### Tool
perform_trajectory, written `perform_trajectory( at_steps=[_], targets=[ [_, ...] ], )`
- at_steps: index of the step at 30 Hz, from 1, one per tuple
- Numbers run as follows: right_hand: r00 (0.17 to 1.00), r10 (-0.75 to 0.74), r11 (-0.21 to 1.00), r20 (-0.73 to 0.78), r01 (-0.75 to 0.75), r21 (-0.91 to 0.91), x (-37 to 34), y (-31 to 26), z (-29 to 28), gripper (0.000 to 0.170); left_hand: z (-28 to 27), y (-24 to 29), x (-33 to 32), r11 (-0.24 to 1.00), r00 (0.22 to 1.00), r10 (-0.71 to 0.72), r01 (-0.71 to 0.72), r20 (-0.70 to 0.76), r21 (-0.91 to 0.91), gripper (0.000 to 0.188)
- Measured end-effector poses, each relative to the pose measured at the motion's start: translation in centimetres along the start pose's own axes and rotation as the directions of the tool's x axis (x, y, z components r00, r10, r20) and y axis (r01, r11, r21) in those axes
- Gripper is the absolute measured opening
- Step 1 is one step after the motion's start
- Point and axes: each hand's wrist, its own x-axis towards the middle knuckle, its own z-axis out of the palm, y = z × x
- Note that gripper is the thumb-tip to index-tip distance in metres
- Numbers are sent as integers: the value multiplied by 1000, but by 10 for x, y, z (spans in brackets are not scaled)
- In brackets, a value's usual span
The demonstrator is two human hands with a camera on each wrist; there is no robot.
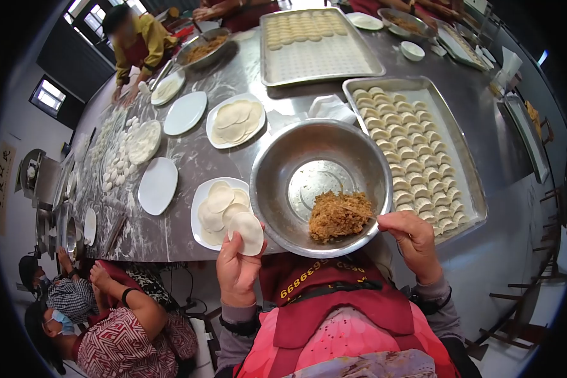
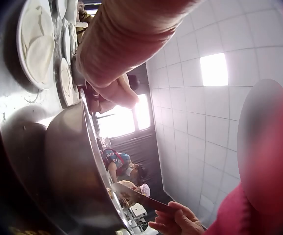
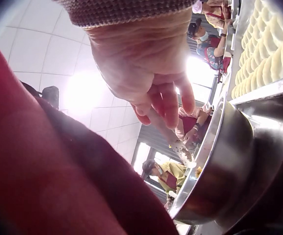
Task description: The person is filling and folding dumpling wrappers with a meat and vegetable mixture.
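My left hand (image 1: 238,272) pinches a round dumpling wrapper (image 1: 247,233) between thumb and fingers, over the front rim of a plate of wrappers (image 1: 201,234). Beside it stands a large steel bowl (image 1: 276,170) with a heap of brown minced filling (image 1: 337,217). At the bowl's right rim my right hand (image 1: 414,240) grips a flat filling spatula, whose blade (image 2: 144,199) reaches over the rim in the left wrist view. In the right wrist view, bits of filling cling to the spatula (image 3: 179,149).
Right of the bowl is a steel tray (image 1: 479,195) with rows of folded dumplings (image 1: 416,157). Another dumpling tray (image 1: 321,63) lies at the back. Left are a second wrapper plate (image 1: 236,121), bare white plates (image 1: 158,186) and dough pieces (image 1: 116,157). Other people work around the table.
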Motion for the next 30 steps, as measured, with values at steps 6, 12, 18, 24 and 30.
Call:
perform_trajectory(
  at_steps=[6, 12, 18, 24, 30],
  targets=[
    [997, 50, 999, 61, -51, 12, -4, 10, 1, 18, -1, -4, 2, 999, 1000, -17, 17, 17, 43, 39],
    [983, 180, 976, 24, -181, 120, -9, 15, 5, 17, 2, -5, 4, 999, 999, -36, 35, 23, 11, 40],
    [993, 105, 994, -50, -104, 21, -9, 10, 1, 15, 9, -6, 2, 999, 999, -35, 35, 10, 40, 42],
    [929, 321, 943, -187, -294, 156, -14, -9, -7, 12, 7, -6, 1, 999, 999, -35, 35, 0, 41, 41],
    [885, 418, 888, -204, -351, 297, -12, 6, 11, 10, 2, -6, 3, 998, 998, -52, 51, 20, 39, 41]
  ],
)
